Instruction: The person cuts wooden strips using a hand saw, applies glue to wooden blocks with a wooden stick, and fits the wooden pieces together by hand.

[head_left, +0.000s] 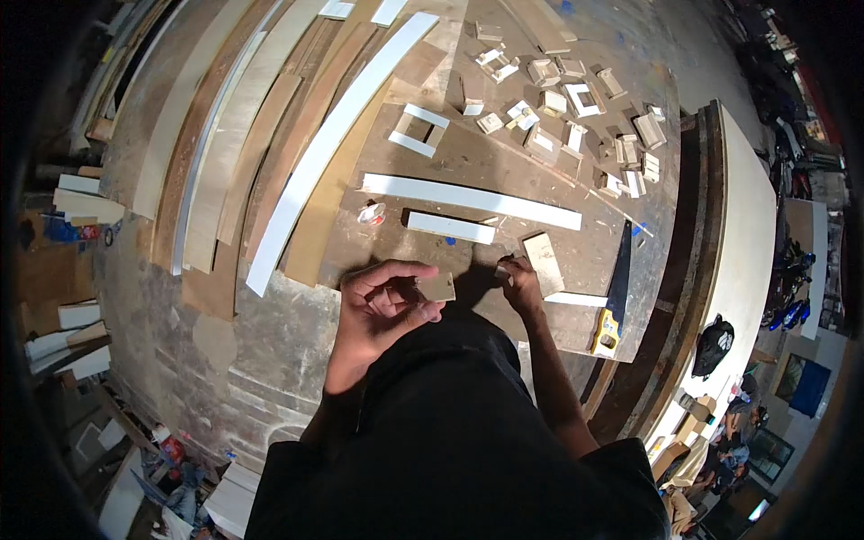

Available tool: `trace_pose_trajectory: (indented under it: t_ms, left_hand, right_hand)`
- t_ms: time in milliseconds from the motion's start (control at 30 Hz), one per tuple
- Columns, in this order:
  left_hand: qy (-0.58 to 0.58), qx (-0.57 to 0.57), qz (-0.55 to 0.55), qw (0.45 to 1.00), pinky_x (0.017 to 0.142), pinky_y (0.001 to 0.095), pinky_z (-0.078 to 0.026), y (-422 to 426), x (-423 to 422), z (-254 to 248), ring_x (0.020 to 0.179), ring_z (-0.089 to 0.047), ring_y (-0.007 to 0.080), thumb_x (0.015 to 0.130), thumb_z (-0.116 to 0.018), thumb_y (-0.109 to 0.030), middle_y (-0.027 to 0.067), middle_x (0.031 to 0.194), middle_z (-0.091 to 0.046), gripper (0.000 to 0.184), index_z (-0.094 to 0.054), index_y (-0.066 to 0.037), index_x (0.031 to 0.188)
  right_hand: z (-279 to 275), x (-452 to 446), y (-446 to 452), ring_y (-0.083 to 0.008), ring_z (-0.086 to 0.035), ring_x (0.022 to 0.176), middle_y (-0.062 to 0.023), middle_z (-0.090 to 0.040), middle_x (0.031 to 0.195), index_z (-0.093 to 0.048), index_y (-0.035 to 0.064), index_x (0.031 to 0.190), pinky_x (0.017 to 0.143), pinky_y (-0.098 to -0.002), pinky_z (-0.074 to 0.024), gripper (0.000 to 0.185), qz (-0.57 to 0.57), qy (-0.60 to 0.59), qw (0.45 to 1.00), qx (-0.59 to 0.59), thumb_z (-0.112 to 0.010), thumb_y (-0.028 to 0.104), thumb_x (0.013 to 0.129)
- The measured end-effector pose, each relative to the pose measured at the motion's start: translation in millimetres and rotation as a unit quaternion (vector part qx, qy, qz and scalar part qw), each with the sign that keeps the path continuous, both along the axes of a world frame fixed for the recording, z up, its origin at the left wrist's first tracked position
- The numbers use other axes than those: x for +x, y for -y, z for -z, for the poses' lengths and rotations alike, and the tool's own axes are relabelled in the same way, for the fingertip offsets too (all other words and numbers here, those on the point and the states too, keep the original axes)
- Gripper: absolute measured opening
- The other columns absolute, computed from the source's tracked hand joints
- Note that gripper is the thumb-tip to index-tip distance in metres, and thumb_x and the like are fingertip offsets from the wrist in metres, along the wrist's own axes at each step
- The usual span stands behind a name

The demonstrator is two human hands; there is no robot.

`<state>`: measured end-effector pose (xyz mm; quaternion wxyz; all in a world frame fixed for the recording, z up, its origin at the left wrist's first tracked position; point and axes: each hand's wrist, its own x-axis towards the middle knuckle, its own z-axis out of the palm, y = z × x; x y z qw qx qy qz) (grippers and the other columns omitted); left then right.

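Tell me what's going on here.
A person is handling small wooden pieces: the left hand holds a small flat pale wooden block between thumb and fingers. The right hand seems to pinch something too small to make out. Beyond them lies a long narrow white strip; a yellow-handled handsaw lies to the right, with small white-and-wooden pieces scattered farther off.

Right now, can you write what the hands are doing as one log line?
left hand: holding small wood piece | right hand: at another small piece, grip unclear | saw: lying untouched
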<state>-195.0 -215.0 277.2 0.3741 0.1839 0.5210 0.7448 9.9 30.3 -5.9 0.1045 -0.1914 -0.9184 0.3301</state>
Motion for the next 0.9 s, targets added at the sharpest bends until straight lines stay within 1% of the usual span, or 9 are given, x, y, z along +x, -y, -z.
trace_pose_trajectory:
  t_ms: [67, 133, 167, 233, 433, 500, 667, 833, 900]
  left_hand:
    - [-0.003, -0.010, 0.017, 1.000, 0.077, 0.0271, -0.058, 1, 0, -4, 0.077, -0.068, 0.0128, 0.083, -0.072, 0.011, 0.0076, 0.083, -0.067, 0.038, -0.060, 0.008, 0.119]
    - [-0.004, -0.031, 0.025, 0.999, 0.077, 0.0242, -0.056, 1, 2, -5, 0.078, -0.065, 0.0094, 0.082, -0.074, 0.008, 0.0051, 0.085, -0.065, 0.040, -0.061, 0.006, 0.120]
    - [-0.003, -0.033, 0.024, 0.999, 0.077, 0.0242, -0.056, 1, 3, -7, 0.078, -0.065, 0.0094, 0.082, -0.074, 0.008, 0.0051, 0.085, -0.065, 0.040, -0.061, 0.006, 0.120]
    - [-0.081, -0.034, 0.034, 0.996, 0.077, 0.0233, -0.055, -2, 3, -14, 0.077, -0.062, 0.0076, 0.082, -0.074, 0.007, 0.0039, 0.087, -0.064, 0.039, -0.063, 0.005, 0.119]
    - [-0.131, 0.006, 0.028, 0.991, 0.068, 0.0222, -0.055, -14, 5, -27, 0.069, -0.062, 0.0060, 0.079, -0.077, 0.000, 0.0105, 0.089, -0.070, 0.033, -0.068, 0.007, 0.111]
    - [-0.176, 0.004, 0.065, 0.982, 0.067, 0.0220, -0.055, -16, 1, -32, 0.071, -0.066, 0.0073, 0.079, -0.077, 0.000, 0.0119, 0.091, -0.071, 0.033, -0.068, 0.007, 0.110]
    - [-0.164, 0.025, 0.064, 0.984, 0.066, 0.0221, -0.056, -18, 7, -29, 0.072, -0.069, 0.0088, 0.080, -0.078, -0.001, 0.0129, 0.092, -0.072, 0.031, -0.068, 0.007, 0.108]
    - [-0.152, 0.016, 0.073, 0.986, 0.068, 0.0230, -0.055, -16, 7, -32, 0.080, -0.068, 0.0121, 0.077, -0.080, -0.003, 0.0162, 0.098, -0.070, 0.034, -0.067, 0.009, 0.106]
    - [-0.231, 0.034, 0.065, 0.970, 0.066, 0.0228, -0.056, -17, 4, -32, 0.080, -0.068, 0.0122, 0.077, -0.080, -0.002, 0.0163, 0.097, -0.071, 0.034, -0.067, 0.009, 0.107]
  right_hand:
    - [-15, -7, 0, -0.0293, -0.068, 0.091, -0.0139, -0.069, 0.096, -0.068, 0.0021, 0.112, 0.083, -0.0364, -0.0552, 0.036, 0.001, 0.006, 1.000, -0.019, -0.074, -0.001, 0.077]
    - [-53, -19, 15, -0.0209, -0.070, 0.091, -0.0120, -0.071, 0.099, -0.067, -0.0025, 0.112, 0.085, -0.0322, -0.0553, 0.031, 0.155, -0.012, 0.927, -0.343, -0.074, -0.001, 0.082]
    - [-89, -28, 22, -0.0209, -0.070, 0.091, -0.0120, -0.071, 0.099, -0.067, -0.0025, 0.112, 0.085, -0.0322, -0.0553, 0.031, 0.155, -0.011, 0.926, -0.344, -0.074, -0.001, 0.082]
    - [-176, -46, 34, -0.0177, -0.069, 0.093, -0.0132, -0.071, 0.104, -0.065, -0.0066, 0.113, 0.085, -0.0317, -0.0558, 0.036, 0.074, -0.099, 0.856, -0.502, -0.079, 0.005, 0.082]
    - [-289, -56, 53, -0.0224, -0.071, 0.093, -0.0173, -0.071, 0.103, -0.067, -0.0088, 0.112, 0.079, -0.0334, -0.0607, 0.040, -0.032, -0.198, 0.860, -0.470, -0.083, -0.004, 0.075]
    - [-298, -54, 56, -0.0242, -0.072, 0.093, -0.0191, -0.070, 0.106, -0.067, -0.0093, 0.111, 0.081, -0.0341, -0.0615, 0.044, -0.027, -0.204, 0.851, -0.484, -0.085, -0.002, 0.071]
    - [-305, -51, 59, -0.0197, -0.071, 0.090, -0.0177, -0.070, 0.104, -0.067, -0.0082, 0.114, 0.078, -0.0299, -0.0612, 0.049, -0.013, -0.202, 0.873, -0.444, -0.087, 0.000, 0.069]
    - [-310, -52, 69, -0.0180, -0.070, 0.086, -0.0155, -0.071, 0.102, -0.066, -0.0080, 0.117, 0.075, -0.0292, -0.0610, 0.050, 0.040, -0.232, 0.858, -0.456, -0.086, 0.000, 0.072]
    - [-311, -51, 69, -0.0178, -0.070, 0.085, -0.0148, -0.071, 0.101, -0.065, -0.0082, 0.118, 0.074, -0.0291, -0.0609, 0.049, 0.050, -0.239, 0.859, -0.450, -0.085, 0.001, 0.074]
